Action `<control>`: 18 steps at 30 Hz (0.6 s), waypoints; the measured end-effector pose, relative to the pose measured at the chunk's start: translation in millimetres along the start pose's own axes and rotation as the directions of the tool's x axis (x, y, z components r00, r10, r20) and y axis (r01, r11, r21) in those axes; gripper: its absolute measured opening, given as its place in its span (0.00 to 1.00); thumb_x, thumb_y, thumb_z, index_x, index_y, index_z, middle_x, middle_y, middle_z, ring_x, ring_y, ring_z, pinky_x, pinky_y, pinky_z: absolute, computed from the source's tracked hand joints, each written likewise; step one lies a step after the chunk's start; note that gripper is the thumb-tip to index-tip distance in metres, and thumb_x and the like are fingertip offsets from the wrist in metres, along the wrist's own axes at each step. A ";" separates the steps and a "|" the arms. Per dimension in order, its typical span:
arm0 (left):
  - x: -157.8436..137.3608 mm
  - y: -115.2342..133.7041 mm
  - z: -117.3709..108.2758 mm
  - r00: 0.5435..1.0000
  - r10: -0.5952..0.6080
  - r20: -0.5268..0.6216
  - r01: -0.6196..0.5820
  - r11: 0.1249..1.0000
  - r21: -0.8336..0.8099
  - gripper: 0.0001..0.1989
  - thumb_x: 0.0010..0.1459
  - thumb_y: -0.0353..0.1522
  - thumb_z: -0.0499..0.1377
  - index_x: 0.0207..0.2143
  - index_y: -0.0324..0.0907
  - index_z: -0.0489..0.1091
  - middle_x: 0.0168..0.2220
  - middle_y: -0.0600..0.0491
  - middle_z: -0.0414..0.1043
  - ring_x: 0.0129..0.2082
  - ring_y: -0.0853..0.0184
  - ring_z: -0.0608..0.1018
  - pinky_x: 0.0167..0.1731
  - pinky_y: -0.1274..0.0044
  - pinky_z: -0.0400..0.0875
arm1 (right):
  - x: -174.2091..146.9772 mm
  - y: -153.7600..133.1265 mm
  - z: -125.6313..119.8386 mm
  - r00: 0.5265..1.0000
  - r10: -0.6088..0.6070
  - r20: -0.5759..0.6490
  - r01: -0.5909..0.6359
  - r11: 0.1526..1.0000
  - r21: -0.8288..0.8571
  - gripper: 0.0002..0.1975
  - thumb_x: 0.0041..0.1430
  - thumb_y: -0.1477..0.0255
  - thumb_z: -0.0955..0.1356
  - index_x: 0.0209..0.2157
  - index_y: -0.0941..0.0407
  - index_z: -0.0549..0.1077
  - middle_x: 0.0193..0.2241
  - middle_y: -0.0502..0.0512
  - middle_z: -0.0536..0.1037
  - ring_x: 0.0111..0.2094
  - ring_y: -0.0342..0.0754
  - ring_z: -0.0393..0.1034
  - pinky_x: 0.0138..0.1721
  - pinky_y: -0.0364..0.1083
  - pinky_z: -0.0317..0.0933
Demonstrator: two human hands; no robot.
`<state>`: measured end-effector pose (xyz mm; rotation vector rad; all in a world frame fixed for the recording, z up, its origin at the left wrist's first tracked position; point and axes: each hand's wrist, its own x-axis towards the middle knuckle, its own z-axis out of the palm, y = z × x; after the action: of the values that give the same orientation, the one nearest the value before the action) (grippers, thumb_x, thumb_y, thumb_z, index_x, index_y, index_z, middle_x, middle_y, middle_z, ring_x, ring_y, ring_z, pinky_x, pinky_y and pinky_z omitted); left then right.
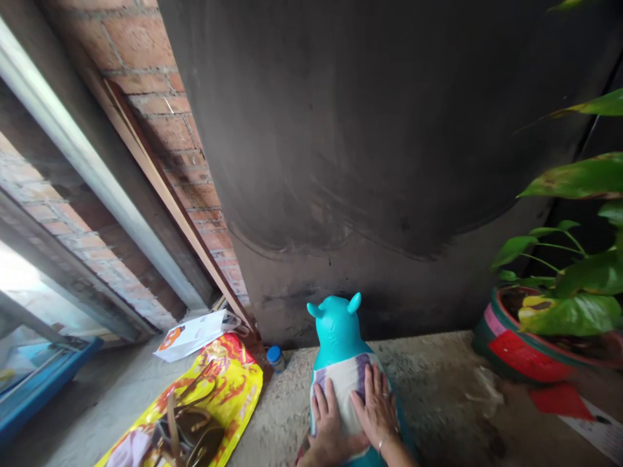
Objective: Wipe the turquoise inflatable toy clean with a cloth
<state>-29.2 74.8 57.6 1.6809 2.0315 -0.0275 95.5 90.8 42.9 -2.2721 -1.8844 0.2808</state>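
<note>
Turquoise plastic forms the animal-shaped toy [338,334], which stands on the concrete floor [428,395] close to the foot of the dark wall [370,162], its two ears pointing up. We see a pale cloth [346,383] with purple markings draped over the toy's back. Our left hand [328,425] lies flat on the cloth, fingers extended and slightly spread, gripping nothing. Our right hand [376,408] rests beside it in the same flat, open posture, a ring on one finger and a thin bracelet at the wrist; the two hands appear to touch near the thumbs, though the lower edge of the view cuts them off. Just left of the toy, by the wall's foot, stands a small blue-capped bottle [275,358]. Further left lie a yellow and red bag [214,389] bearing dark sandals [187,431], and a white paper bag [192,334]. At the floor's right edge sits a red-banded pot [520,353] holding a leafy plant [579,272].
</note>
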 end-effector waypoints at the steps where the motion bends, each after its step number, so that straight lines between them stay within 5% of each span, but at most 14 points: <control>1: -2.7 -5.5 6.4 1.000 0.012 0.000 -0.012 0.999 0.033 0.64 0.36 0.51 0.63 0.66 0.36 0.32 0.70 0.39 0.31 0.68 0.40 0.43 0.61 0.52 0.54 | -12.2 6.9 10.8 0.999 -0.017 -0.041 0.017 1.000 -0.002 0.33 0.63 0.58 0.57 0.65 0.59 0.52 0.67 0.61 0.49 0.66 0.63 0.44 0.59 0.64 0.54; 5: -12.1 -11.2 26.5 1.000 -0.002 -0.020 0.003 0.998 0.063 0.60 0.38 0.54 0.60 0.66 0.33 0.39 0.70 0.42 0.39 0.69 0.44 0.42 0.66 0.58 0.47 | -51.8 41.2 60.7 0.966 -0.116 -0.229 0.118 0.993 -0.003 0.34 0.61 0.55 0.58 0.61 0.61 0.61 0.64 0.66 0.56 0.63 0.68 0.51 0.52 0.65 0.62; 8: -8.1 0.1 30.4 0.997 -0.063 -0.052 0.066 0.997 0.050 0.61 0.37 0.53 0.62 0.66 0.33 0.40 0.69 0.42 0.46 0.69 0.45 0.41 0.67 0.60 0.44 | -47.4 49.3 74.6 0.938 -0.155 -0.309 0.163 0.987 0.000 0.35 0.62 0.55 0.57 0.63 0.62 0.56 0.63 0.69 0.57 0.62 0.69 0.54 0.49 0.65 0.64; 13: 17.8 7.0 19.0 0.993 -0.107 -0.058 0.107 0.994 -0.002 0.61 0.35 0.50 0.64 0.67 0.38 0.40 0.69 0.44 0.44 0.69 0.45 0.41 0.66 0.58 0.47 | 13.5 17.8 48.0 0.879 -0.238 -0.414 0.261 0.965 -0.002 0.40 0.64 0.60 0.57 0.67 0.58 0.30 0.67 0.68 0.47 0.64 0.67 0.49 0.54 0.66 0.60; 18: 40.5 9.7 -7.9 0.991 -0.132 0.020 0.133 0.982 -0.136 0.70 0.28 0.45 0.67 0.66 0.38 0.28 0.71 0.40 0.28 0.69 0.43 0.39 0.60 0.52 0.57 | 57.9 -7.3 16.9 0.774 -0.420 -0.474 0.479 0.878 0.004 0.38 0.63 0.69 0.59 0.67 0.61 0.32 0.69 0.65 0.33 0.68 0.61 0.38 0.60 0.59 0.56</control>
<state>-27.6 116.7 51.7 1.4579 2.0845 0.0561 94.6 149.3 26.5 -1.5451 -1.9896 -0.1949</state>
